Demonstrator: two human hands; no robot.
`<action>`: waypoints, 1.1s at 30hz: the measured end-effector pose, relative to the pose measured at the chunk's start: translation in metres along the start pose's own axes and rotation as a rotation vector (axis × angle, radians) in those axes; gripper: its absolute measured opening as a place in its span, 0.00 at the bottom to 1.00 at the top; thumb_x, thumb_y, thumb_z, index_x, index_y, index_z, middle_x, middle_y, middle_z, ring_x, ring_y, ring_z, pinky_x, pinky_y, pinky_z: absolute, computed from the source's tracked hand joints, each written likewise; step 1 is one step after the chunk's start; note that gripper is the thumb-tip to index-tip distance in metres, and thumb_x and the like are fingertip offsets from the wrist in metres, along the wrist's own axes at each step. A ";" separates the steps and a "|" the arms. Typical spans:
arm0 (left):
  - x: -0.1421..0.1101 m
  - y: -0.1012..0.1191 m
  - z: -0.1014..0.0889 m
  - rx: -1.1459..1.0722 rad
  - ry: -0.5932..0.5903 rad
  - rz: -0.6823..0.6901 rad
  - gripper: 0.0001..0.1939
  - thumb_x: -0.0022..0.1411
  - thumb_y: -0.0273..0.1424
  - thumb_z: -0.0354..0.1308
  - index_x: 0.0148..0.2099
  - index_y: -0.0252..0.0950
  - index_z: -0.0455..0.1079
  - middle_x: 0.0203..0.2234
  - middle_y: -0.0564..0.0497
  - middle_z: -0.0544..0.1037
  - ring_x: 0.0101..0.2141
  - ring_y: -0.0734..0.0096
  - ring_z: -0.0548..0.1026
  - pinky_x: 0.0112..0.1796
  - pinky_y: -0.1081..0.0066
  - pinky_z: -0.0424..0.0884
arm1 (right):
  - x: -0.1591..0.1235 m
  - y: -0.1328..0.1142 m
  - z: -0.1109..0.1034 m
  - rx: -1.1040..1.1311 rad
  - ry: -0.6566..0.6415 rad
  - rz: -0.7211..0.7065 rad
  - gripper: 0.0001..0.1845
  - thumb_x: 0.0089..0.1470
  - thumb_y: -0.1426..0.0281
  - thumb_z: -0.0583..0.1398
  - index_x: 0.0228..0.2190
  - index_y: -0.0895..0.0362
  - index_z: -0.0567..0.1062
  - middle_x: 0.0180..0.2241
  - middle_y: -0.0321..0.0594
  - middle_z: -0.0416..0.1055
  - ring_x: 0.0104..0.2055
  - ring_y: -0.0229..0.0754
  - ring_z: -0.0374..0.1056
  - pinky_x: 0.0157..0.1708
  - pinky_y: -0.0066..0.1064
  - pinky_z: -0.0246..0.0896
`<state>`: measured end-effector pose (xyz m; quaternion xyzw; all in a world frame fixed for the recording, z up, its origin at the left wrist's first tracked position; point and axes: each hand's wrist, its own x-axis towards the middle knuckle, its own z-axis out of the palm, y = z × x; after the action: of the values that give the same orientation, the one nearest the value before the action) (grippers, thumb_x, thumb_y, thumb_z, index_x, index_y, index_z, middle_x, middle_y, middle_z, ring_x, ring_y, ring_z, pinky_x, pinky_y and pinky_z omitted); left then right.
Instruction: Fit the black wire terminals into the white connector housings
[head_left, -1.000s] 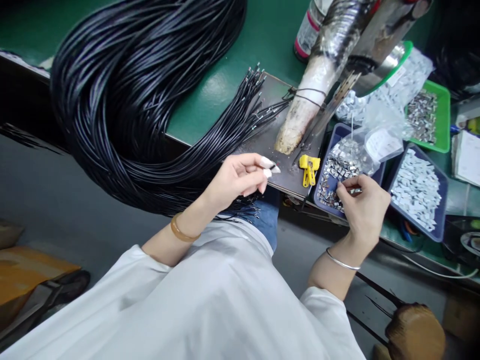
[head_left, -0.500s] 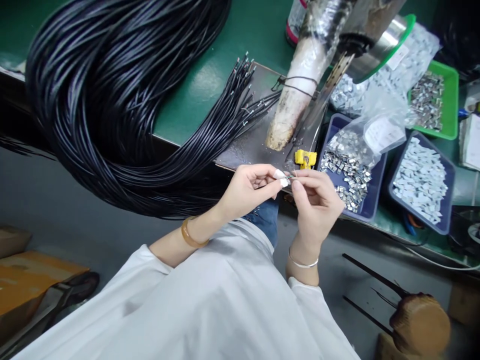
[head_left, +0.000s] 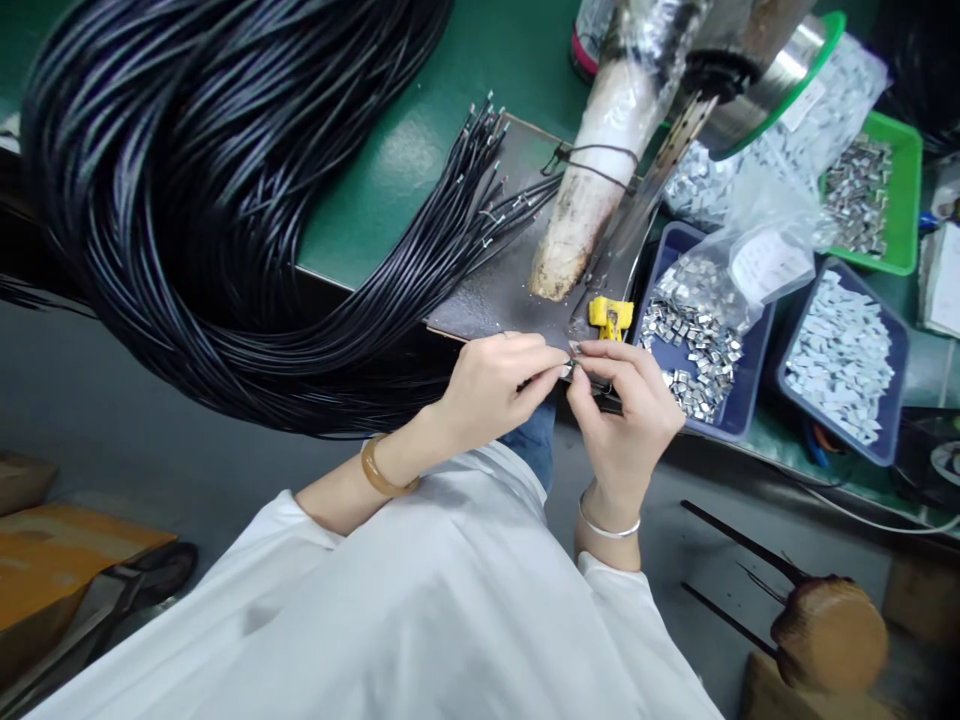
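Over the table's front edge, my left hand (head_left: 491, 385) is pinched, back of the hand upward, thumb and index closed on a thin wire end. Facing it, with fingertips almost touching, my right hand (head_left: 628, 405) pinches the same spot between thumb and index. The wire end is tiny and mostly covered by the fingertips. A yellow-padded tool part (head_left: 611, 315) sits just beyond my right fingers. To the left, a thick bundle of black cables (head_left: 390, 300) droops over the table edge, its stripped ends (head_left: 487, 130) lying on a dark metal plate (head_left: 517, 285).
A wrapped white post (head_left: 577, 210) stands behind the hands. On the right are a blue tray (head_left: 660, 255) of metal clips, another blue tray (head_left: 789, 385) of pale pieces, a green tray (head_left: 909, 190) and a wire spool (head_left: 795, 85). A wooden stool (head_left: 832, 630) is below right.
My left hand has rolled over so its back faces up, and its fingertips have shifted slightly. The green and pale wires between the fingers are now mostly hidden. My right hand moved slightly left.
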<state>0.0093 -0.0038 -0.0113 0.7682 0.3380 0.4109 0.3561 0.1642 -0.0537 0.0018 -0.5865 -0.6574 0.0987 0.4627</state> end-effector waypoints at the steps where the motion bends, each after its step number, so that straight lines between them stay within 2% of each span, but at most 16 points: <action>1: -0.001 0.001 0.000 0.002 0.010 -0.001 0.10 0.67 0.29 0.55 0.36 0.33 0.77 0.27 0.48 0.79 0.29 0.73 0.74 0.33 0.72 0.67 | -0.001 0.000 0.001 0.014 0.013 0.009 0.08 0.55 0.77 0.63 0.35 0.53 0.78 0.40 0.38 0.78 0.44 0.40 0.76 0.47 0.37 0.76; 3: -0.002 0.005 0.001 -0.189 0.010 -0.096 0.11 0.68 0.31 0.55 0.34 0.33 0.74 0.25 0.50 0.78 0.27 0.75 0.73 0.31 0.74 0.66 | -0.002 0.000 0.006 0.164 0.042 0.087 0.06 0.55 0.76 0.64 0.34 0.54 0.78 0.40 0.38 0.77 0.43 0.40 0.77 0.45 0.37 0.77; 5: -0.003 0.007 0.001 -0.516 -0.034 -0.276 0.13 0.67 0.35 0.58 0.32 0.33 0.71 0.20 0.53 0.74 0.21 0.79 0.68 0.25 0.77 0.63 | -0.003 0.000 0.012 0.314 0.069 0.156 0.04 0.55 0.75 0.64 0.33 0.54 0.77 0.40 0.38 0.76 0.42 0.40 0.77 0.43 0.37 0.78; 7: -0.002 0.006 -0.001 -0.792 -0.098 -0.449 0.15 0.64 0.38 0.61 0.30 0.32 0.70 0.18 0.55 0.72 0.16 0.83 0.61 0.20 0.78 0.56 | -0.003 -0.001 0.016 0.342 0.104 0.161 0.04 0.55 0.75 0.65 0.32 0.54 0.78 0.39 0.38 0.76 0.41 0.40 0.77 0.43 0.38 0.79; 9: 0.000 0.004 -0.004 -0.923 -0.127 -0.542 0.14 0.62 0.38 0.64 0.33 0.32 0.72 0.17 0.55 0.73 0.15 0.85 0.58 0.18 0.78 0.52 | -0.002 -0.001 0.017 0.280 0.161 0.130 0.05 0.56 0.75 0.64 0.34 0.54 0.79 0.39 0.38 0.77 0.42 0.41 0.77 0.43 0.39 0.78; 13: 0.005 0.000 -0.008 -0.894 -0.019 -0.582 0.10 0.55 0.33 0.68 0.34 0.31 0.76 0.16 0.57 0.70 0.18 0.84 0.61 0.20 0.79 0.55 | -0.001 -0.003 0.014 0.177 0.289 -0.033 0.10 0.60 0.76 0.59 0.41 0.53 0.77 0.40 0.39 0.79 0.43 0.42 0.77 0.42 0.41 0.78; 17: 0.010 0.003 -0.009 -0.835 0.033 -0.576 0.08 0.48 0.28 0.71 0.29 0.30 0.75 0.14 0.59 0.65 0.18 0.86 0.57 0.20 0.79 0.52 | -0.005 -0.004 0.014 0.076 0.246 -0.214 0.11 0.55 0.79 0.63 0.39 0.54 0.77 0.39 0.38 0.80 0.40 0.40 0.78 0.38 0.34 0.77; 19: 0.011 0.004 -0.009 -0.806 0.051 -0.557 0.06 0.49 0.27 0.69 0.28 0.31 0.75 0.15 0.58 0.67 0.19 0.84 0.59 0.21 0.80 0.55 | -0.006 -0.003 0.017 0.083 0.243 -0.191 0.10 0.55 0.80 0.64 0.38 0.54 0.76 0.37 0.37 0.80 0.39 0.39 0.78 0.38 0.33 0.77; 21: 0.013 0.004 -0.009 -0.784 0.069 -0.541 0.04 0.52 0.28 0.67 0.29 0.31 0.77 0.19 0.55 0.73 0.22 0.82 0.65 0.24 0.79 0.61 | -0.005 0.000 0.019 0.159 0.248 -0.103 0.09 0.57 0.79 0.62 0.38 0.55 0.74 0.37 0.38 0.80 0.39 0.39 0.78 0.39 0.34 0.77; 24: 0.015 0.002 -0.009 -0.764 0.089 -0.525 0.05 0.53 0.29 0.66 0.29 0.31 0.78 0.24 0.52 0.78 0.26 0.79 0.71 0.29 0.78 0.67 | -0.003 0.004 0.019 0.212 0.196 -0.026 0.07 0.57 0.77 0.62 0.37 0.54 0.73 0.38 0.39 0.79 0.41 0.40 0.78 0.39 0.35 0.77; 30: 0.018 0.002 -0.006 -0.728 0.121 -0.491 0.04 0.52 0.27 0.65 0.27 0.31 0.77 0.22 0.53 0.77 0.25 0.79 0.71 0.29 0.79 0.67 | 0.000 0.009 0.016 0.039 0.155 -0.230 0.11 0.53 0.81 0.64 0.36 0.55 0.74 0.40 0.39 0.81 0.42 0.40 0.79 0.42 0.34 0.76; 33: 0.019 0.003 -0.005 -0.671 0.143 -0.495 0.04 0.52 0.27 0.65 0.27 0.31 0.76 0.22 0.53 0.77 0.24 0.79 0.70 0.28 0.78 0.67 | 0.001 0.011 0.017 -0.032 0.147 -0.284 0.12 0.52 0.81 0.65 0.36 0.55 0.74 0.42 0.40 0.81 0.43 0.40 0.79 0.43 0.33 0.76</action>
<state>0.0141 0.0111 0.0001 0.4749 0.3837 0.4527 0.6498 0.1597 -0.0422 -0.0144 -0.5008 -0.6995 -0.0215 0.5094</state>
